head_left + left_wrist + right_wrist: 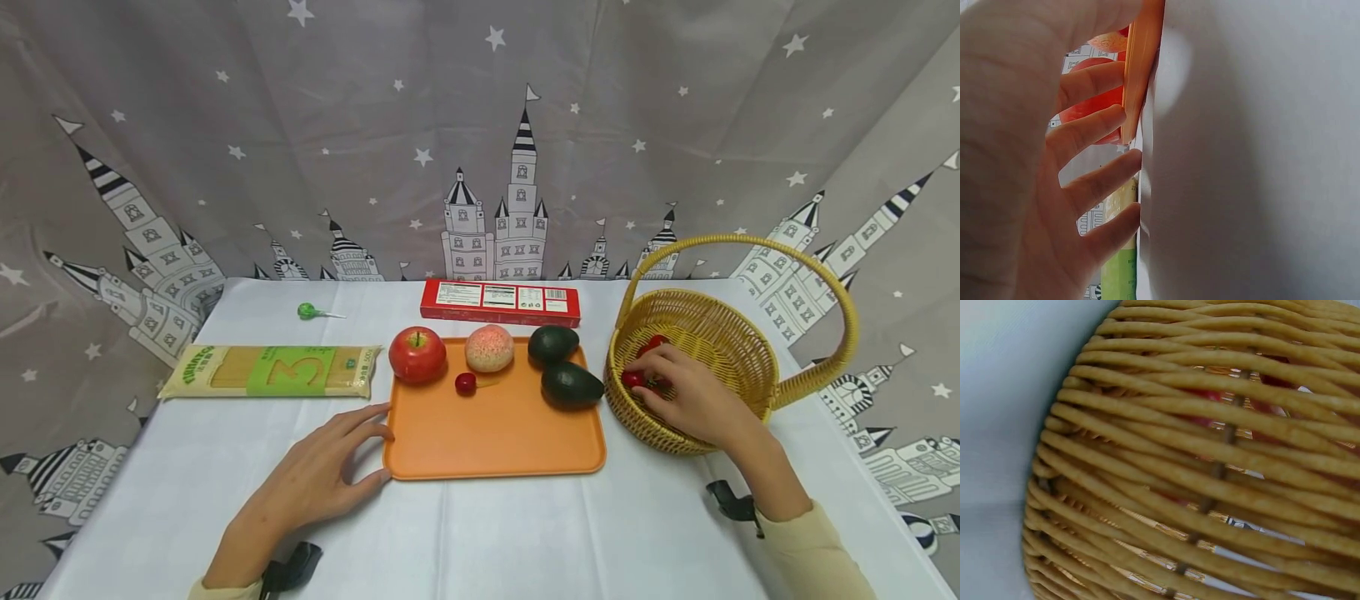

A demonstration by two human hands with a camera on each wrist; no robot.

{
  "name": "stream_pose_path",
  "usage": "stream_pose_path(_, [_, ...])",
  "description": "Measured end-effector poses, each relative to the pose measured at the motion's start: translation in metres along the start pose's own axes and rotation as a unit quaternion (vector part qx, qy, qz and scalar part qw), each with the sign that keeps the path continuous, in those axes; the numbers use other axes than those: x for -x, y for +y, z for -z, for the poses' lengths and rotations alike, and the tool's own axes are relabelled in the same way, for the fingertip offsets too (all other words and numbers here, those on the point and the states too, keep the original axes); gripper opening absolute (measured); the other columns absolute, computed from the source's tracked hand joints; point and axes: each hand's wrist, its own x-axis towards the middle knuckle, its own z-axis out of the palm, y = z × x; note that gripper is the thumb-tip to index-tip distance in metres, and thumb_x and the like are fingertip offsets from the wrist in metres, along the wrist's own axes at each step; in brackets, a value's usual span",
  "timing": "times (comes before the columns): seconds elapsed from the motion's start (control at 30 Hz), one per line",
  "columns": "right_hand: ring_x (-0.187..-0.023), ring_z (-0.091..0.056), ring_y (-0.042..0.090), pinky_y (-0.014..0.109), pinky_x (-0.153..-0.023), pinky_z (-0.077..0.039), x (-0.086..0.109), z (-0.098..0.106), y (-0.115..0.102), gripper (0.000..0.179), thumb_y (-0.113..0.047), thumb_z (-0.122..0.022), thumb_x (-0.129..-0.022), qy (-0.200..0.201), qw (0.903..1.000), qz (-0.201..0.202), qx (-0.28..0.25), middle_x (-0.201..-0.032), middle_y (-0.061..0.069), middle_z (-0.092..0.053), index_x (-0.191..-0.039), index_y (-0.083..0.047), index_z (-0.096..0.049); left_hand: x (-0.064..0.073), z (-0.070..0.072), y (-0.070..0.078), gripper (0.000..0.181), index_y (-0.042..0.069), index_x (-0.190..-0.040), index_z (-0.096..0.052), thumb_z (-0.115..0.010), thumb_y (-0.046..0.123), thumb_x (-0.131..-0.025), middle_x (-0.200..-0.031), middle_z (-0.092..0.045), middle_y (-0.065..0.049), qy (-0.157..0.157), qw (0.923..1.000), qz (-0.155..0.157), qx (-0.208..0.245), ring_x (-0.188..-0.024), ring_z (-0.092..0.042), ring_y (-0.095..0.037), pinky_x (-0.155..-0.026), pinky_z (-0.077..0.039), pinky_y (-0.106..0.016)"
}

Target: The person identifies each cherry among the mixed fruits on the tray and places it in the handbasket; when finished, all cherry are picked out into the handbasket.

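Observation:
My right hand (693, 396) reaches into a yellow woven basket (757, 383), its fingers and thumb pinching a small round red cherry (633, 379) by the near left wall. Behind those fingers another red thing (654, 343) lies partly hidden. In the right wrist view the basket's weave (1147, 437) covers most of the hand. My left hand (318, 475) rests at the left edge of an orange tray (495, 442), fingers spread and fingertips at its rim. On the tray are a red apple (417, 356), a peach (489, 348), a cherry with a stem (465, 383) and two avocados (572, 385).
Behind the tray lies a long red box (500, 302). A pack of noodles (273, 371) lies left of the tray, with a green lollipop (307, 311) beyond it. The basket's tall handle (843, 317) arches over its right side. A grey printed curtain (360, 133) hangs behind the table.

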Motion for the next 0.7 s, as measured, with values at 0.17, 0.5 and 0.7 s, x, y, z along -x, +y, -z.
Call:
stream_pose_path(0.17, [-0.102, -0.072, 0.024, 0.049, -0.088, -0.065, -0.0015, -0.0025, 0.0046, 0.033, -0.010, -0.082, -0.095, -0.029, 0.9993, -0.020, -0.007, -0.121, 0.007, -0.068, -0.127, -0.014, -0.074, 0.0001, 0.0003, 0.0004, 0.040, 0.030, -0.124, -0.070, -0.083, 0.047, -0.090, -0.161, -0.055, -0.003, 0.000, 1.0000, 0.001, 0.001, -0.145, -0.055, -0.033, -0.115, -0.049, -0.062])
stream_pose_path(0.5, [-0.103, -0.073, 0.022, 0.048, -0.090, -0.066, -0.0019, -0.0068, 0.0098, 0.033, -0.011, -0.082, -0.095, -0.068, 0.9967, -0.043, -0.012, -0.120, 0.005, -0.069, -0.127, -0.015, -0.074, 0.0000, -0.0001, 0.0002, 0.040, 0.031, -0.124, -0.070, -0.083, 0.048, -0.090, -0.161, -0.055, -0.003, -0.003, 1.0000, 0.004, 0.004, -0.145, -0.054, -0.033, -0.115, -0.049, -0.062])
stream_pose_path(0.7, [-0.104, -0.073, 0.023, 0.049, -0.091, -0.066, -0.0023, -0.0079, 0.0097, 0.034, -0.010, -0.082, -0.094, -0.088, 0.9946, -0.052, -0.012, -0.121, 0.007, -0.070, -0.127, -0.013, -0.073, 0.0001, 0.0001, 0.0007, 0.039, 0.032, -0.123, -0.070, -0.083, 0.048, -0.090, -0.161, -0.055, -0.002, -0.002, 1.0000, 0.005, 0.005, -0.145, -0.055, -0.033, -0.115, -0.050, -0.062])
